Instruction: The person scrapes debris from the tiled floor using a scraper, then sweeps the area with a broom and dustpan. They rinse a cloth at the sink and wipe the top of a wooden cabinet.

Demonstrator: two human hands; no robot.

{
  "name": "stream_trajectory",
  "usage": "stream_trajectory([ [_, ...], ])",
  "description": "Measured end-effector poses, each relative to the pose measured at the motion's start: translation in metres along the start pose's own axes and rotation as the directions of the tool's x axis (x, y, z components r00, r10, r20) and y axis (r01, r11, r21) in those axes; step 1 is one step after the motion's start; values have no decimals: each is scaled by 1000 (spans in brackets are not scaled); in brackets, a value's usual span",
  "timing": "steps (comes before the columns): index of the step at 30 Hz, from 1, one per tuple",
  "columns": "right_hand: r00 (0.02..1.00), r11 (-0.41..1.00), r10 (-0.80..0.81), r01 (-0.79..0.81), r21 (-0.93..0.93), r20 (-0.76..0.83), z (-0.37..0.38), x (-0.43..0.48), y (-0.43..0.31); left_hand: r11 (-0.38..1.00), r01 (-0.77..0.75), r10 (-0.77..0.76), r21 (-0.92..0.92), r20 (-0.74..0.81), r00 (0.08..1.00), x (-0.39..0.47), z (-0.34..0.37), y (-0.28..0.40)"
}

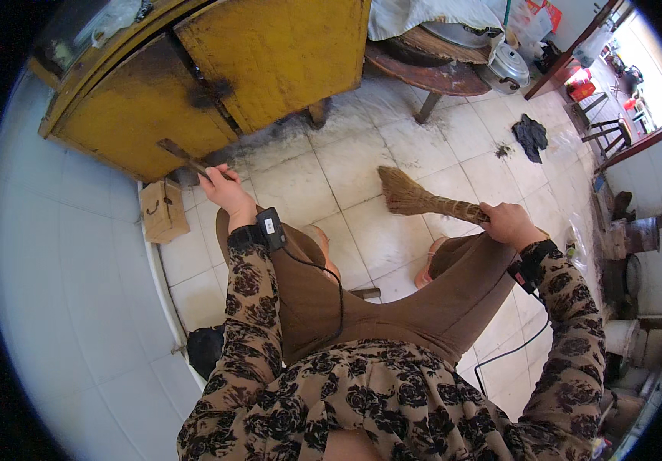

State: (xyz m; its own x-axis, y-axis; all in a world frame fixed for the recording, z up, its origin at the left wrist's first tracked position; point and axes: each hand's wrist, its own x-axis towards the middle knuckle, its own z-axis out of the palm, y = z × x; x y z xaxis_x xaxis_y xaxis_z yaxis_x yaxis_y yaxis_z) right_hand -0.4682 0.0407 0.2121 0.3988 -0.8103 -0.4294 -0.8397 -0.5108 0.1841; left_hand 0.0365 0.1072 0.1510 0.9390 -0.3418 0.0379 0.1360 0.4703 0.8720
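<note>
My left hand (224, 185) is closed around a flat dark wooden stick (182, 157), whose far end points toward the yellow cabinet's lower door. Over my right knee, my right hand (508, 223) grips the bound handle of a short straw hand broom (417, 196). The broom's bristles fan out to the left, over or on the tiled floor (360, 230); contact cannot be told. Dark dust and soot lie along the floor by the cabinet. A small pile of dark debris (502, 151) is farther right, beside a crumpled black plastic bag (530, 137).
A yellow wooden cabinet (285, 52) stands ahead, with a small cardboard box (163, 212) near its left corner. Ahead right are a low round wooden table (452, 80) and a lidded aluminium pot (506, 69). Pots and clutter line the right wall. A black bag-like object (205, 348) lies by the left wall.
</note>
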Motion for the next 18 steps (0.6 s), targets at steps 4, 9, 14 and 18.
stream_trajectory([
  [4, 993, 988, -94, 84, 126, 70, 0, 23, -71, 999, 33, -37, 34, 100, 994, -12, 13, -16],
  [9, 993, 972, -67, 43, 230, 97, 31, 95, -119, 996, 10, -33, 90, 262, 964, -31, 39, -36],
  [14, 956, 934, 179, -240, 266, 234, 46, 80, -29, 997, 30, -43, 72, 193, 980, -29, 40, -40],
  [18, 927, 848, 271, -357, 392, 259, 39, 53, 38, 995, 12, -48, 102, 361, 931, -28, 42, -39],
])
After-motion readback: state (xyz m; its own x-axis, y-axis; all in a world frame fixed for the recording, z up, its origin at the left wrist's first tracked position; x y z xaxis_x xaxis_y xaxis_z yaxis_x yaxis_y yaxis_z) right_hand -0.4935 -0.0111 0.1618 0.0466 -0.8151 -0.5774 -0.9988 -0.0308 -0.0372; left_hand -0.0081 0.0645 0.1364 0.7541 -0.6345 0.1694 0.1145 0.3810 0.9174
